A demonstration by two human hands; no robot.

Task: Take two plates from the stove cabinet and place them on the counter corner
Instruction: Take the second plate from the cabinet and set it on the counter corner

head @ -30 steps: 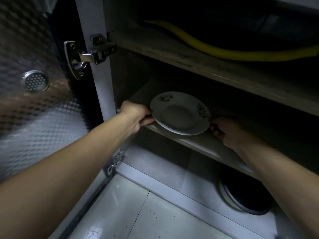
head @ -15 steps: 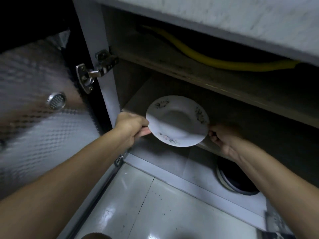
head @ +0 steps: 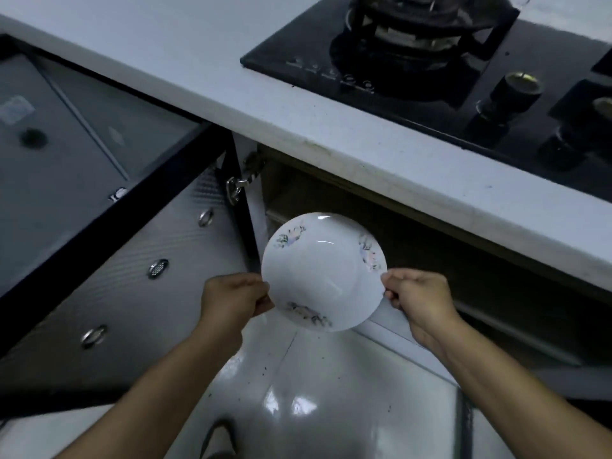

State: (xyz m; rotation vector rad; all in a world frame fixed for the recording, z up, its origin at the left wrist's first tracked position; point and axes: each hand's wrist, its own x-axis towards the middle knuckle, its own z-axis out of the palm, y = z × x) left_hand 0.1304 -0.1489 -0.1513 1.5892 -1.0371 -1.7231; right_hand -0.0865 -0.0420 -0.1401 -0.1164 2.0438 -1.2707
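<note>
Plate (head: 323, 271) between both hands' fingers (head: 256, 286)

A white bench (head: 331, 134) runs above the open cabinet; a black gas stove (head: 430, 61) is set into it at its far right

Two bare forearms, no sleeves, hands (head: 231, 301) without rings or gloves

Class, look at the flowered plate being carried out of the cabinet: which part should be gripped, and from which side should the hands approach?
Grip the plate at its thin rim, on opposite edges. Come in from the left and right sides, as the left hand and right hand do now. It is wide, shallow and round, so two opposed pinches probably keep it level.
</note>
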